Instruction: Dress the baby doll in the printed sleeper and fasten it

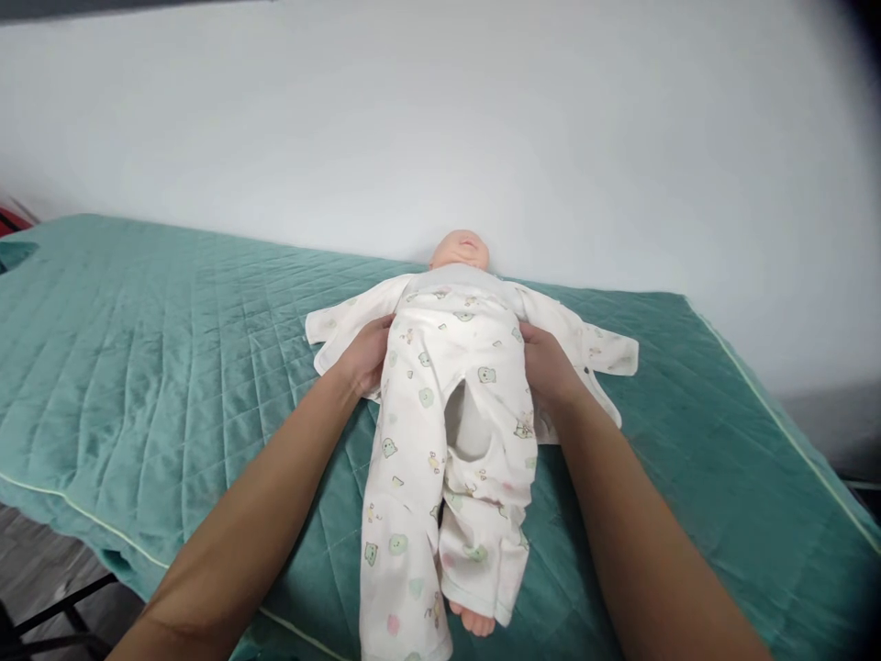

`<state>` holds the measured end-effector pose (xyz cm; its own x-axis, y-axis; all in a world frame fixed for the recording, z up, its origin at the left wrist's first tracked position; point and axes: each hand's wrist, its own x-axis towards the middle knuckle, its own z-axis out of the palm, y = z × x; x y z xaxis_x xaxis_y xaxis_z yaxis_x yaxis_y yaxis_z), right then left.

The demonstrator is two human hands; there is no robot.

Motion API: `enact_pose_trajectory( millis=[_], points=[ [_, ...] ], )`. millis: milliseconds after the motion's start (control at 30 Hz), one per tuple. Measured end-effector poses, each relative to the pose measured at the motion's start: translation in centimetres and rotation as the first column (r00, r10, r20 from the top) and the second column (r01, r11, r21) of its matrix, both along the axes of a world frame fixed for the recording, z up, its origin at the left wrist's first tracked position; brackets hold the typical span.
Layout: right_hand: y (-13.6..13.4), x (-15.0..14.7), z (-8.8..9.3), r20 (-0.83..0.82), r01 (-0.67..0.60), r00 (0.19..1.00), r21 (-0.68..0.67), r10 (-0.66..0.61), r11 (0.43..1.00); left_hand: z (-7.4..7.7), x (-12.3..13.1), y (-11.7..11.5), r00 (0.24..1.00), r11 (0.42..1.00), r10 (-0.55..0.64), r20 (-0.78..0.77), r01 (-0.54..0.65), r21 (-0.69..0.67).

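A baby doll [460, 250] lies on its back, head toward the wall. Patterned white baby trousers [458, 335] cover its lower body up to the belly, with an opening at the crotch. Toes of one foot poke out of the right trouser leg; the left leg's end shows no foot. At the left side of the waist my left hand [370, 356] is closed on the trousers, fingertips hidden. My right hand [549, 363] grips the opposite side, its fingers mostly tucked behind the cloth. A matching white jacket [609, 352] spreads beneath the doll, sleeves out sideways.
A green quilted cover [193, 367] with pale piping lies over the bed or table. Behind it rises a white wall [413, 119]. Black metal legs [65, 606] show at the lower left above a grey floor [41, 560]. Something red [12, 220] sits at the far left edge.
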<state>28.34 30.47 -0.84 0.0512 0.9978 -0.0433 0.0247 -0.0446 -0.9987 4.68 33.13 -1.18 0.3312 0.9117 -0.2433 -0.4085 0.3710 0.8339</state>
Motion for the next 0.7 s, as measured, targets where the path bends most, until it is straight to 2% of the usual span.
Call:
enact_pose_trajectory(
  millis=[133,300,467,700],
  points=[
    [-0.3,-0.5,0.4,-0.048,0.026,0.998,-0.010,-0.026,1.000,-0.2,0.0,0.1,0.999,0.999,-0.042,-0.028,0.042,0.006],
    [0.0,0.0,1.2,0.079,-0.061,0.995,-0.024,0.063,0.998,-0.6,-0.2,0.5,0.979,0.976,-0.200,-0.042,0.203,0.085],
    [0.2,0.8,1.5,0.129,-0.187,0.974,-0.015,0.187,0.982,-0.6,-0.1,0.1,0.980,0.969,-0.160,-0.115,0.179,0.173],
    [0.3,1.2,0.4,0.060,-0.181,0.982,0.031,0.179,0.983,-0.3,0.2,0.0,0.989,0.986,-0.100,-0.106,0.113,0.125]
  ],
)
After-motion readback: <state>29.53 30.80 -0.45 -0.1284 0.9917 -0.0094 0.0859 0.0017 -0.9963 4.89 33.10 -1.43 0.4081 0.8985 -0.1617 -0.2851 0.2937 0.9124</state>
